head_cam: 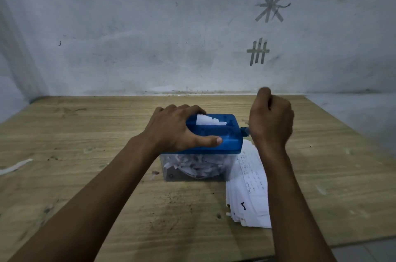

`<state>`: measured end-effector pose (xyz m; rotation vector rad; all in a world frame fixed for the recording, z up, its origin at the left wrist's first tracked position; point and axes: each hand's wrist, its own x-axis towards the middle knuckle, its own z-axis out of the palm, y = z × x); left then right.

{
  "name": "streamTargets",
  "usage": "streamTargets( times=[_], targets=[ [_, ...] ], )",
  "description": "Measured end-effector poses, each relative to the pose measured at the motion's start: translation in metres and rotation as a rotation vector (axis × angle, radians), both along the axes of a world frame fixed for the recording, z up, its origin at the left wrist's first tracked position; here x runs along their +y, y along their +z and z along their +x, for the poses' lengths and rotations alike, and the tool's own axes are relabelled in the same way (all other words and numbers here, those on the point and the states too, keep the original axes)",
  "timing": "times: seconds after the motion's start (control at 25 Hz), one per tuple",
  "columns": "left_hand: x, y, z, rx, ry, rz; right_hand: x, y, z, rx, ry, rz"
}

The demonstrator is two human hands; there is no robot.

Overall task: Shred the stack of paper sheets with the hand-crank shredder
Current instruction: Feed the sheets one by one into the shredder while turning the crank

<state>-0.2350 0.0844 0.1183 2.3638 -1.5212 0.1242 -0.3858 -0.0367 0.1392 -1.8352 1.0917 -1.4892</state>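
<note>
On table (85, 133), shredder (225, 139); clear bin (169, 176) half full of shreds (199, 165), sheet (211, 121) in slot. Gripped on top by left hand (173, 131), fingers curled over. Fisted round crank (244, 131): right hand (272, 124). Beside bin, stack (248, 193).

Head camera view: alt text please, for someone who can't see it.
A left hand steadies a blue-lidded clear plastic hand-crank shredder while the right hand grips its crank; a stack of white paper sheets lies beside it on a wooden table.
</note>
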Motion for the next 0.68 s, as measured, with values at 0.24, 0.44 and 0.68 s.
streamTargets(
  times=[0.24,0.44,0.68],
  targets=[
    [0.001,0.001,-0.002,-0.013,0.015,0.015,-0.044,0.022,0.035,0.128,0.300,0.202],
    [0.002,0.001,-0.002,-0.013,0.016,0.011,-0.061,0.005,0.054,0.246,0.391,0.402],
    [0.000,0.003,-0.011,0.038,0.093,-0.031,-0.052,-0.070,0.024,0.091,0.543,0.971]
  ],
)
